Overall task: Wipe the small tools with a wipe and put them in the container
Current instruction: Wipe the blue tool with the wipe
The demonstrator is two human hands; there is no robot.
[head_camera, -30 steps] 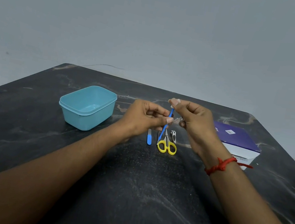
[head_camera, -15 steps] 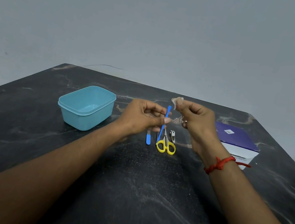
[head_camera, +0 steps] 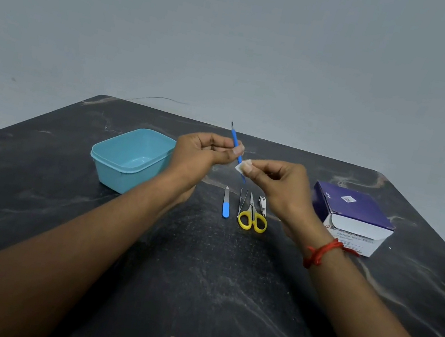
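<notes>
Left hand (head_camera: 203, 151) pinches blue tool (head_camera: 236, 143), right hand (head_camera: 275, 180) wipe (head_camera: 240, 168); container (head_camera: 130, 159) seemingly empty.

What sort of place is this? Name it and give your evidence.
Probably a plain room at home, set up for cleaning grooming tools. A dark marbled table stands against a bare grey wall, with a box of alcohol swabs and yellow-handled scissors on it.

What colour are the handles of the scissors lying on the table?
Yellow. The scissors lie closed on the dark table; the head view shows the handles plainly.
</notes>
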